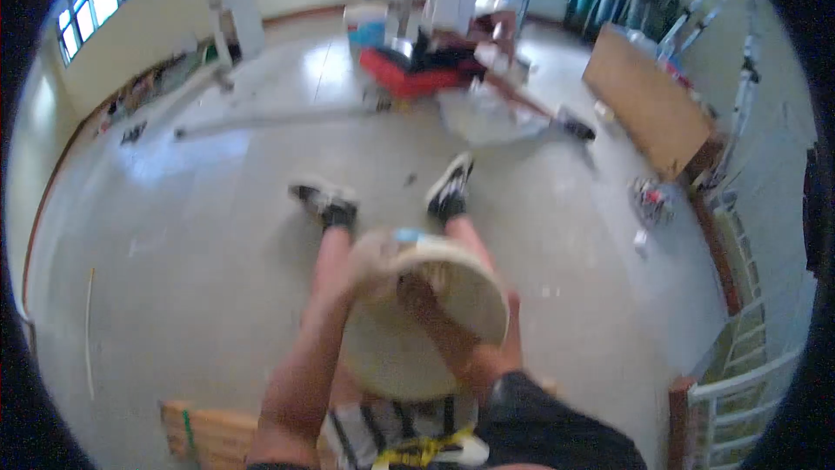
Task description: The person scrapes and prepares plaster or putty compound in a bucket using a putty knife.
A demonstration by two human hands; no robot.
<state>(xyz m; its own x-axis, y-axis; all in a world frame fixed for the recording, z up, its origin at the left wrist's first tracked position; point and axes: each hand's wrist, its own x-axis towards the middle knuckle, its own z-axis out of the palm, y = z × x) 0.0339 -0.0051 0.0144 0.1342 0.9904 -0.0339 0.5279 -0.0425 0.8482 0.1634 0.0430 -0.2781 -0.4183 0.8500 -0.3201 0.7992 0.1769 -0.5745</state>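
Observation:
A pale round bucket (487, 296) is tilted between my legs, its open mouth turned toward me. My left hand (372, 257) is at the bucket's upper left rim, blurred by motion, its fingers smeared. Inside the bucket, my right hand (419, 292) reaches toward the far inner wall, where something light brown shows beside it. Whether that hand grips anything is too blurred to tell. My two shoes, the left one (326, 200) and the right one (450, 187), rest on the floor beyond the bucket.
Another person (457, 0) sits ahead near a red case (409, 77) and a white bucket (365, 25). A brown board (648, 100) leans at the right. A white railing (748, 387) stands at the lower right, wooden planks (213, 431) at the lower left.

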